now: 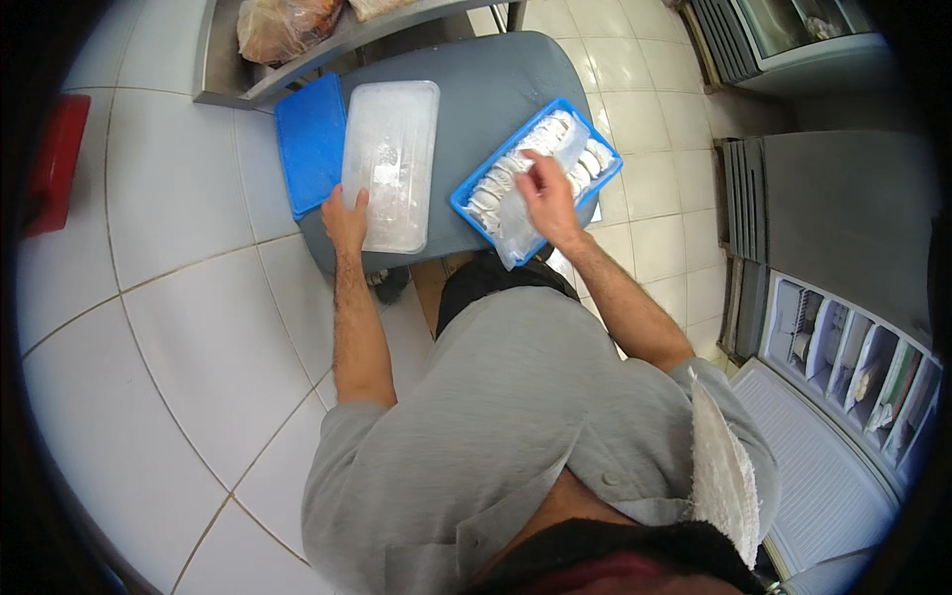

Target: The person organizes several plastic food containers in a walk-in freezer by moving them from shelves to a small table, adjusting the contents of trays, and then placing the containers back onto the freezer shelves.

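My left hand (345,222) is at the near left side of a rectangular translucent plastic container (390,160), thumb over its surface and fingers outside its left edge. Beside that container lies a flat blue plastic lid or panel (310,149). Over to the right, a blue plastic tray (462,184) sits at an angle, filled with rows of whitish, rounded pieces (487,199). Sheets of clear plastic film (519,229) lie partly across them. My right hand (549,195) is above the tray, fingers bent down at the pieces and film; whether it grips anything is unclear.
Everything stands on a grey plastic surface (476,82). A metal shelf (297,78) with a bagged item (286,30) adjoins its far left. A white tiled wall (186,297) is close on the left. At right stands an open fridge or freezer (855,357) with several divided compartments.
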Available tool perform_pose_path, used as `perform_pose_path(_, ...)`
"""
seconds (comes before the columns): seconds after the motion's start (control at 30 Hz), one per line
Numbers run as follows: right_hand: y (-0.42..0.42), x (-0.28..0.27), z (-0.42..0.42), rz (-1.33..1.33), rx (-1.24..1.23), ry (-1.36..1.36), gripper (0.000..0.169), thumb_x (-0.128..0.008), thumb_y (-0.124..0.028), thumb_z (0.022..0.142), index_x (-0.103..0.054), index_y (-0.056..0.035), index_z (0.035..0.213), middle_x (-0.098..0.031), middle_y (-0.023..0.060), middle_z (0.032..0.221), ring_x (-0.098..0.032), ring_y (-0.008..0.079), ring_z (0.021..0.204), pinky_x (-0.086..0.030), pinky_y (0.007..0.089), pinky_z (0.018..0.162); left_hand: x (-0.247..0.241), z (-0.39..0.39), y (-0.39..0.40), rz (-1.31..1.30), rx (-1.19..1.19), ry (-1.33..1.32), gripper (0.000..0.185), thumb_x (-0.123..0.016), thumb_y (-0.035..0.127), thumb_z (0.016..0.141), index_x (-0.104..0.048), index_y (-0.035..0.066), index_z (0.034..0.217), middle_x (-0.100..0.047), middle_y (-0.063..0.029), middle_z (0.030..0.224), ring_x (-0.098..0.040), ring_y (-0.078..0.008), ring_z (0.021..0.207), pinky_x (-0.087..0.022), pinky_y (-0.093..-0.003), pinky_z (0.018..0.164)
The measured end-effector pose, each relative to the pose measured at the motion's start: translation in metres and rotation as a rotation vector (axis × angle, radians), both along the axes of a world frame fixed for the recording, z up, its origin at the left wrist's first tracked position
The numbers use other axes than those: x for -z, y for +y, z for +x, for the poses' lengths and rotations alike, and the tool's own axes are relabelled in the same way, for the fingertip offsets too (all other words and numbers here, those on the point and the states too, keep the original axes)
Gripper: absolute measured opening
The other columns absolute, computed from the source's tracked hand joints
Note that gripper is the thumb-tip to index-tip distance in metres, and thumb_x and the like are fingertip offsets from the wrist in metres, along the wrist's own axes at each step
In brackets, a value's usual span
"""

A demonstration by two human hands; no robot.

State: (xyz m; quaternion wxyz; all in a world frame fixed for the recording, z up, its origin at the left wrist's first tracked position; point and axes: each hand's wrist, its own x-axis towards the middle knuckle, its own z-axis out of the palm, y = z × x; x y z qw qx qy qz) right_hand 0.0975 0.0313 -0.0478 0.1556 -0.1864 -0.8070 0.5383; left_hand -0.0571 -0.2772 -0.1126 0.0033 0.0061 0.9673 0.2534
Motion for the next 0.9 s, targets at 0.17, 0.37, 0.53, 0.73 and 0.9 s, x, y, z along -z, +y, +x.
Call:
perform_pose_path(0.17,-0.044,0.004,-0.048,-0.082,-0.253,-0.224,0.043,-0.063,-0.016,0.084,-0.051,-0.0037,0.124,-0.054,0.0152,0.097,-0.057,0.0213,0.080,-0.049,0.0339,0.074,0.024,-0.028,-0.024,0.255,-0.190,-0.173,0.054,-0.064,0.037,0.083,-0.054,0.000,0.121,-0.059,-0.0217,0.109,-0.055,-0.0377,0.105,-0.044,-0.0395,0.090)
perform_pose_path(0.37,-0.044,-0.003,-0.030,0.184,-0.354,-0.279,0.045,-0.061,-0.017,0.083,-0.051,-0.0070,0.125,-0.053,0.0176,0.106,-0.057,0.0313,0.091,-0.047,0.0425,0.080,0.048,-0.083,-0.046,0.524,-0.903,-0.347,0.056,-0.064,0.039,0.083,-0.050,0.000,0.122,-0.051,-0.0235,0.116,-0.054,-0.0376,0.107,-0.047,-0.0438,0.086)
perform_pose_path(0.53,0.004,0.028,0.033,0.556,-0.151,-0.656,0.052,-0.067,-0.023,0.077,-0.052,-0.0117,0.125,-0.053,0.0159,0.105,-0.053,0.0334,0.100,-0.041,0.0471,0.086,0.065,-0.095,-0.059,0.055,-0.947,-0.335,0.055,-0.059,0.038,0.086,-0.044,0.004,0.128,-0.032,-0.0293,0.131,-0.046,-0.0391,0.114,-0.044,-0.0509,0.090)
perform_pose_path(0.73,0.036,0.065,0.078,0.007,0.509,-0.606,0.081,-0.077,-0.027,0.070,-0.035,-0.0066,0.136,-0.051,0.0195,0.111,-0.052,0.0312,0.105,-0.044,0.0449,0.089,0.026,-0.068,-0.023,-0.081,-1.137,-0.224,0.041,-0.049,0.026,0.087,-0.050,0.002,0.121,-0.045,-0.0208,0.125,-0.043,-0.0373,0.118,-0.040,-0.0521,0.092)
perform_pose_path(0.9,0.017,0.083,0.068,-0.893,0.583,-0.326,0.084,-0.076,-0.011,0.073,-0.022,0.0026,0.135,-0.050,0.0197,0.118,-0.057,0.0284,0.098,-0.051,0.0384,0.081,0.027,-0.058,-0.041,-0.097,-1.112,-0.272,0.032,-0.045,0.017,0.085,-0.054,0.001,0.111,-0.051,-0.0200,0.119,-0.047,-0.0375,0.114,-0.042,-0.0550,0.088)
